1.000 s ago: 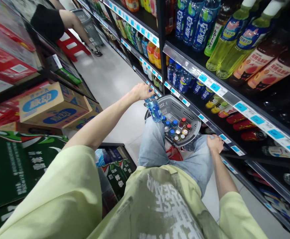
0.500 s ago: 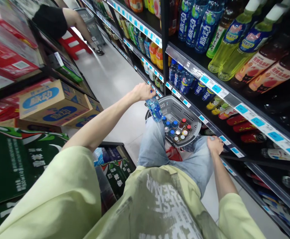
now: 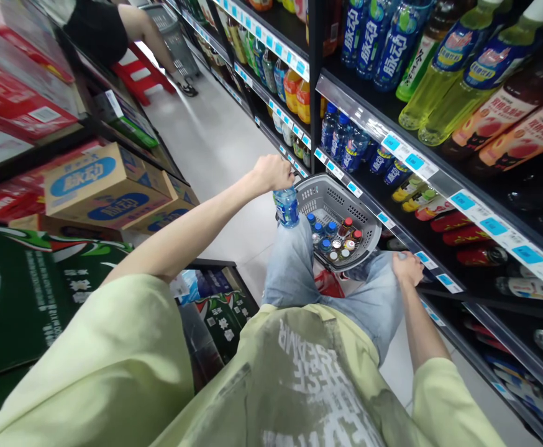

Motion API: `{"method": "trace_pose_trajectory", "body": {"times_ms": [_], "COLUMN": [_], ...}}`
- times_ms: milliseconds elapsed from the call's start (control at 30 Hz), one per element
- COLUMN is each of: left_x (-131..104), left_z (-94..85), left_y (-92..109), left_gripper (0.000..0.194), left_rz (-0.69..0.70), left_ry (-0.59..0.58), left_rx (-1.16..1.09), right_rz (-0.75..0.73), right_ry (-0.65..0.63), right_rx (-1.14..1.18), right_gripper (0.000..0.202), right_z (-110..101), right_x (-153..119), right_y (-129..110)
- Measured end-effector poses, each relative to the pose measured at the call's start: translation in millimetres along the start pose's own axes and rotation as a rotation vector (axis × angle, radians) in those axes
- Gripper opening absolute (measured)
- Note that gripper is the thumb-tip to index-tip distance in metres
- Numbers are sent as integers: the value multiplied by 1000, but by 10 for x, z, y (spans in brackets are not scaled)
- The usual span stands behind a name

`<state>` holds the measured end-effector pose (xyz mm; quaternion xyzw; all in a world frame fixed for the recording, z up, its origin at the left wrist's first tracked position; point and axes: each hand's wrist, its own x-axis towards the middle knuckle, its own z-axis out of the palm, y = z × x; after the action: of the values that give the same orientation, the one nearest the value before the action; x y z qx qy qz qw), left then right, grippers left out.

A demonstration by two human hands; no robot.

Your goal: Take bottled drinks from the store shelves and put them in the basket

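My left hand (image 3: 274, 173) is closed round the top of a blue bottle (image 3: 286, 207), which stands upright on my left knee. My right hand (image 3: 407, 268) rests on my right knee beside the shelf edge, its fingers spread over the jeans and holding nothing. Between and beyond my knees is a grey basket (image 3: 369, 231). Several bottles with blue, red and white caps stand inside it.
Drink shelves (image 3: 481, 217) with price tags run along the right. Cartons (image 3: 99, 186) and green boxes (image 3: 10, 298) line the left. Up the aisle, a person (image 3: 148, 31) sits on a red stool (image 3: 143, 74) near another grey basket (image 3: 169, 37).
The bottle in my left hand has turned more upright, and the hand now covers its cap. The view has shifted slightly. My right hand stays on the knee.
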<state>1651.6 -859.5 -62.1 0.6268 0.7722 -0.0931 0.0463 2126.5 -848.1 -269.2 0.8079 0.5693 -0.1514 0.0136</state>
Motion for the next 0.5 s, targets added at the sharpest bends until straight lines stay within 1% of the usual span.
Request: {"method": "trace_pose_trajectory", "body": {"times_ms": [100,167,267,367,433,500], "left_x": [-80,-133,-186,-197,-190,-178], "left_z": [-54,-82,-97,-79,-56,-36], "left_y": [71,38,-133,-351,-460,-517], "left_gripper": [51,54,59,57,53,51], "left_rz": [19,50,117,214,296,348], "left_ry": [-16,-32,-89,-165,-180,-175], "left_rx": [37,26,6,-36,-80,-102], "right_rz": [-5,-8,-7,-9,-13,-16], "right_ry": [-6,-5,-3,-7,-8,-9], "right_rx": [-5,-5,-3,-2,2,5], "right_gripper": [50,50,49,50,50,50], "right_z": [3,3,-3,-10,-12,-13], "right_x": [2,2,-2,-7,-9,-9], "right_y": [10,18,28,29,24,18]}}
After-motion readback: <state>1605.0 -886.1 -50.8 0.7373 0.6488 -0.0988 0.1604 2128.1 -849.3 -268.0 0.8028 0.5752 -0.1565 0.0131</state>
